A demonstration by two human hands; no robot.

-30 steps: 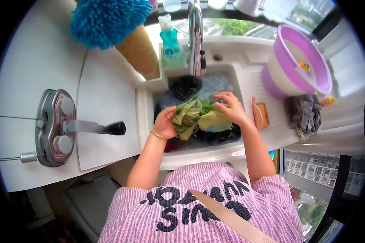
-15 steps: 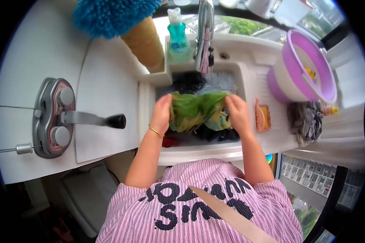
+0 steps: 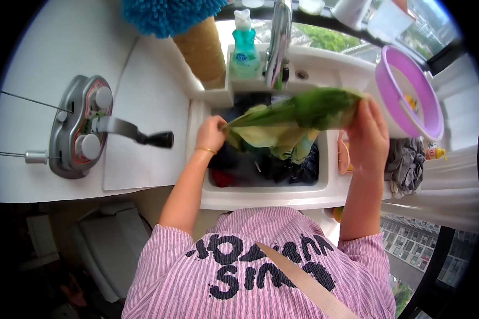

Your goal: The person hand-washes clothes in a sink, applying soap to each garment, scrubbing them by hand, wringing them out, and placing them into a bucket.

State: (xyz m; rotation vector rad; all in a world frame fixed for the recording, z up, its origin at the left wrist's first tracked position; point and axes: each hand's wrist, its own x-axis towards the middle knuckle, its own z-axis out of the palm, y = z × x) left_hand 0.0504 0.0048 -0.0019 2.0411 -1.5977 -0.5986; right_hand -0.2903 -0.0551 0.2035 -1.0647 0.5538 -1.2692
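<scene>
A wet green garment (image 3: 298,117) with pale yellowish parts is stretched between my two hands above the sink (image 3: 261,199). My left hand (image 3: 213,133), with a gold bangle at the wrist, pinches one end at the basin's left side. Higher up, my right hand (image 3: 368,133) grips the other end, over the sink's right side. The cloth slopes upward to the right, and its lower folds hang over the basin. Dark clothes (image 3: 271,170) and a red piece (image 3: 223,177) lie in the water below. Whether the garment's lowest part touches them I cannot tell.
Behind the basin stand a faucet (image 3: 278,48) and a teal soap bottle (image 3: 245,50). To the right are a purple-and-white bucket (image 3: 433,106), a grey cloth (image 3: 406,165) and a pink soap dish (image 3: 345,154). A grey machine with a black-handled lever (image 3: 82,127) sits on the left counter.
The green garment has been lifted and spread wider. My right hand has moved up and to the right with its end, while my left hand stays near the basin's left side.
</scene>
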